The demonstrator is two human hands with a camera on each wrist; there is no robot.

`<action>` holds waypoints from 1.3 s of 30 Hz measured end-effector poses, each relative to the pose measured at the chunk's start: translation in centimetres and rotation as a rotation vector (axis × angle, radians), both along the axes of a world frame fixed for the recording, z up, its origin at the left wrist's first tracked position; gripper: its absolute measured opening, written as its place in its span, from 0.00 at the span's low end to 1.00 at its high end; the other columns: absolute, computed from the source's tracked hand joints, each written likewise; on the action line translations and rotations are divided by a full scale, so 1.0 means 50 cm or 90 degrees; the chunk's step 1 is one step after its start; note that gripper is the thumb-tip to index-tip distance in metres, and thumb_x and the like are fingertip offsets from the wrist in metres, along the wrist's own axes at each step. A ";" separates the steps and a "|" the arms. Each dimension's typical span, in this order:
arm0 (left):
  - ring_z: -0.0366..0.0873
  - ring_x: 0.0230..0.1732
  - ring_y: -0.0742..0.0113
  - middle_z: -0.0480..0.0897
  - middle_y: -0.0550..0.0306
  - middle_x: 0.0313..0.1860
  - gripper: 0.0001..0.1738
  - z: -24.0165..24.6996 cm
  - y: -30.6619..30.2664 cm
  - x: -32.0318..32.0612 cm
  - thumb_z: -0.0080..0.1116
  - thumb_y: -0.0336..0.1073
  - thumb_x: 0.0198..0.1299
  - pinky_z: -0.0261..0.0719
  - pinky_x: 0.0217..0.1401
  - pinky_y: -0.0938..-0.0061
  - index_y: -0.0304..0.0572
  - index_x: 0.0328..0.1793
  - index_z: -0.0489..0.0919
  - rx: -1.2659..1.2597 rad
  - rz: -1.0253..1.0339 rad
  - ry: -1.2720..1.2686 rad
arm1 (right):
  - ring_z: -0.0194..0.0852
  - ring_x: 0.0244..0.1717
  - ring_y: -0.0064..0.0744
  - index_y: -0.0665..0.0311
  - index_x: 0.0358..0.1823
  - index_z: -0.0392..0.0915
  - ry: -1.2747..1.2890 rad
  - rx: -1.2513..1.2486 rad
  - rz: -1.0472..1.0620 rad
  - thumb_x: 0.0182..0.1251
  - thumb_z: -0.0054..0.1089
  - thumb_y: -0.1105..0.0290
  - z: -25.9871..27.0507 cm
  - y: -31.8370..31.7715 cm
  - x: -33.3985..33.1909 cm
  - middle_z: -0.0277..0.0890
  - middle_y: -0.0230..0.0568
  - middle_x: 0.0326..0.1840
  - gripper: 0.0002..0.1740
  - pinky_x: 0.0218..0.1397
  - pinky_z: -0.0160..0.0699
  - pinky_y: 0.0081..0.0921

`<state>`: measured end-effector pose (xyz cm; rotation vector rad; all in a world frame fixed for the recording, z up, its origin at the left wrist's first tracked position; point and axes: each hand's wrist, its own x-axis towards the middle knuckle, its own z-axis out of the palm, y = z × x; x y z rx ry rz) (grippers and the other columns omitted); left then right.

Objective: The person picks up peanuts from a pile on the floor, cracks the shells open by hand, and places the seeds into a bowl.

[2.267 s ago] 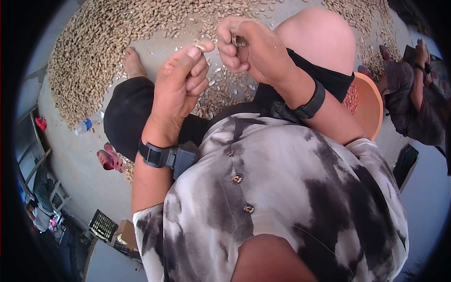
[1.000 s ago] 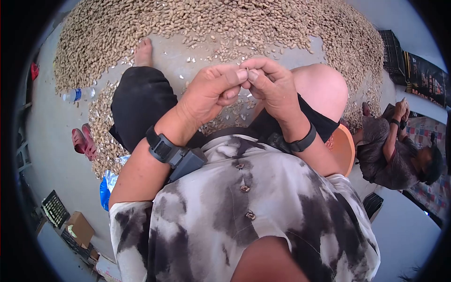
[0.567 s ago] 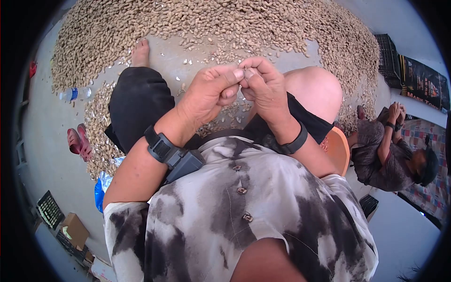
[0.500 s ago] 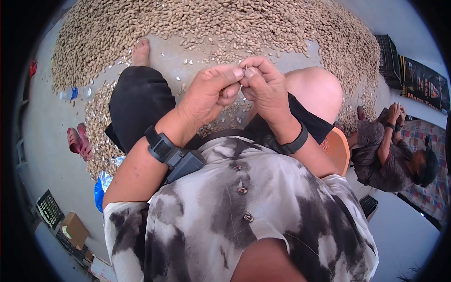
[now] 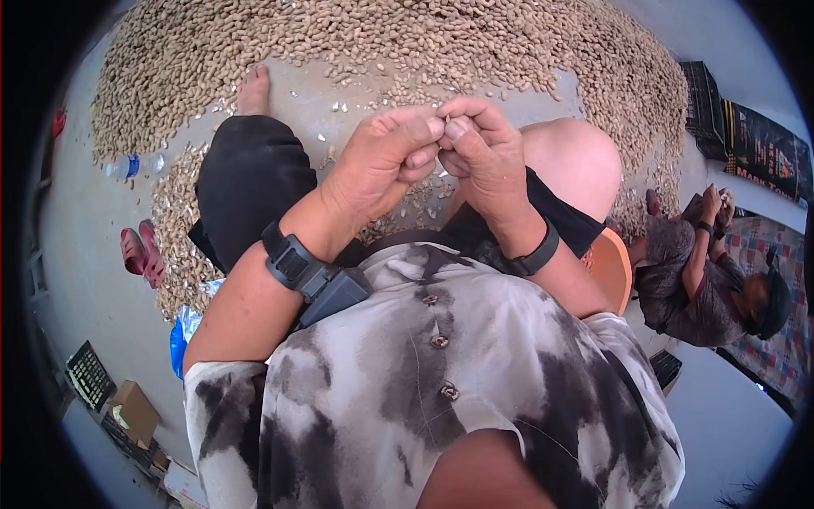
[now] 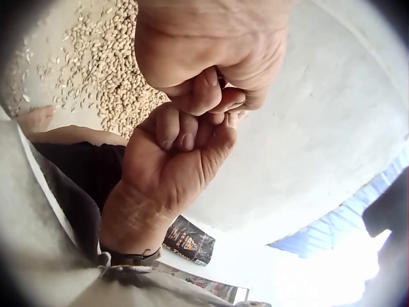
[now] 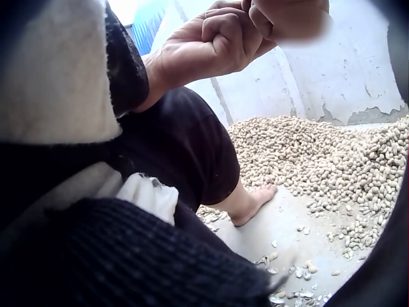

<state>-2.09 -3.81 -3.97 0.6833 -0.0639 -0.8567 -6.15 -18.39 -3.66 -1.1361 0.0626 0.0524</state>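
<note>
My left hand [image 5: 381,157] and right hand [image 5: 485,161] meet fingertip to fingertip above my lap. Thumbs and forefingers pinch a small peanut [image 5: 447,121], of which only a pale sliver shows; the fingers hide the rest. Seen from the left wrist, the left hand [image 6: 214,51] bends down over the right hand [image 6: 172,166], other fingers curled in. In the right wrist view the left hand [image 7: 208,51] reaches across to the right hand [image 7: 291,19], partly cut off by the top edge. Unshelled peanuts [image 5: 381,42] lie heaped on the floor beyond both hands.
An orange bowl [image 5: 612,267] stands beside my right thigh. Broken shells [image 5: 182,229] lie by my left leg, near red sandals [image 5: 142,253] and a plastic bottle [image 5: 134,165]. Another person [image 5: 716,271] sits at the right, by black crates [image 5: 704,110].
At first the hands were apart, the left pinching a pale bit of peanut, the right cupped. They have since come together at the fingertips. In the last half second they barely moved.
</note>
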 end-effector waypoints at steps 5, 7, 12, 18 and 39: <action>0.57 0.21 0.87 0.69 0.69 0.25 0.09 0.001 0.000 0.000 0.50 0.31 0.63 0.52 0.19 0.90 0.33 0.43 0.75 0.032 0.006 -0.039 | 0.55 0.19 0.10 0.65 0.45 0.74 0.001 0.008 -0.004 0.65 0.56 0.70 0.001 0.001 0.000 0.65 0.23 0.22 0.10 0.20 0.53 0.10; 0.57 0.20 0.86 0.68 0.69 0.24 0.09 0.000 0.000 0.000 0.49 0.32 0.63 0.52 0.19 0.89 0.33 0.43 0.75 0.038 0.005 -0.051 | 0.54 0.18 0.10 0.65 0.44 0.74 -0.003 0.007 -0.004 0.65 0.56 0.70 0.001 0.002 0.001 0.64 0.23 0.21 0.10 0.19 0.52 0.10; 0.55 0.19 0.86 0.66 0.69 0.22 0.09 0.005 0.004 0.004 0.50 0.33 0.63 0.50 0.18 0.88 0.33 0.41 0.76 -0.035 -0.002 0.000 | 0.54 0.18 0.10 0.65 0.45 0.73 -0.003 0.018 0.001 0.66 0.55 0.70 0.004 0.003 0.003 0.64 0.23 0.21 0.09 0.19 0.51 0.10; 0.58 0.17 0.85 0.71 0.66 0.22 0.11 0.017 -0.004 0.003 0.54 0.36 0.63 0.53 0.17 0.89 0.33 0.35 0.78 -0.011 0.014 0.021 | 0.55 0.19 0.10 0.65 0.45 0.72 -0.031 -0.032 0.010 0.68 0.53 0.67 0.007 0.004 0.000 0.66 0.24 0.22 0.10 0.21 0.53 0.11; 0.58 0.18 0.85 0.71 0.68 0.22 0.08 0.005 -0.016 -0.001 0.53 0.34 0.63 0.54 0.20 0.89 0.36 0.37 0.77 0.044 0.060 -0.034 | 0.57 0.24 0.09 0.64 0.48 0.67 -0.045 -0.089 -0.060 0.71 0.45 0.68 0.002 0.021 -0.008 0.67 0.25 0.29 0.10 0.25 0.58 0.10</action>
